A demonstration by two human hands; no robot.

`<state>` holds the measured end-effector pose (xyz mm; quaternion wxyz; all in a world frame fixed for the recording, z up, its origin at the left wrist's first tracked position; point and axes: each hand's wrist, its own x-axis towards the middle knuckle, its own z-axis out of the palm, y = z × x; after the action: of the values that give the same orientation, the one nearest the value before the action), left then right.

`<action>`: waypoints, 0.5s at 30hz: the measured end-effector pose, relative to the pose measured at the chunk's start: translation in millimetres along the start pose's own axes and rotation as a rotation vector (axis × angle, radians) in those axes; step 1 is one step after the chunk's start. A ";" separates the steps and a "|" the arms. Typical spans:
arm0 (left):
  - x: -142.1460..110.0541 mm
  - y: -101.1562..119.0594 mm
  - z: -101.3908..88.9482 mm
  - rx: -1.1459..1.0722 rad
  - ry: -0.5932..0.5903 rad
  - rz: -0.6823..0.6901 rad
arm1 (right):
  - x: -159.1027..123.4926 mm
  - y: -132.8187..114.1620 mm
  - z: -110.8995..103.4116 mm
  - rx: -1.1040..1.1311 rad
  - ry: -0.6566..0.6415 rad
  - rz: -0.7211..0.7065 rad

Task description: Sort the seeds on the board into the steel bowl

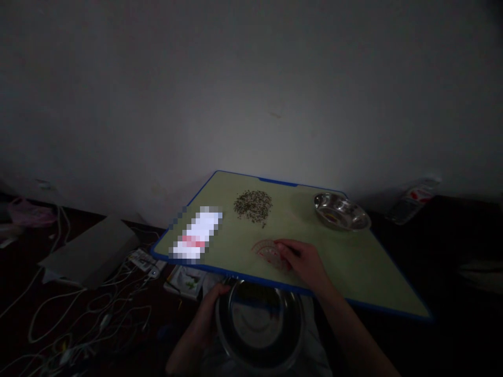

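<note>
My right hand pinches a clear protractor with red markings, close to the near edge of the pale green board. Below that edge, my left hand grips the left rim of a large metal bowl held at my lap. Beyond the protractor lies a loose heap of small dark and light grains, apart from it. To the right on the board sits a smaller shiny metal bowl; a little something yellowish shows inside, too small to name.
A lit, pixelated phone-like screen lies on the board's left side. Tangled white cables, a power strip and a grey box crowd the floor at left. A plastic package is at right. The wall stands behind.
</note>
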<state>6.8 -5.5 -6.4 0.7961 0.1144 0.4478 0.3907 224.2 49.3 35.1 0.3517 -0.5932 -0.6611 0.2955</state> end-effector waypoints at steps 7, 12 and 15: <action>-2.5 8.3 3.6 0.031 0.060 0.087 | 2.8 -0.9 5.4 0.071 0.006 0.040; -4.9 11.7 1.4 0.088 0.052 0.161 | 3.7 -2.2 7.0 0.216 -0.063 0.092; 14.7 16.5 -12.2 0.276 0.050 0.138 | 13.0 0.8 -1.6 0.230 -0.099 0.078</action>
<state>-7.3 14.1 -13.7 0.7326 0.2434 0.5080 0.3821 225.3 62.3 36.9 0.3724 -0.5590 -0.6159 0.4118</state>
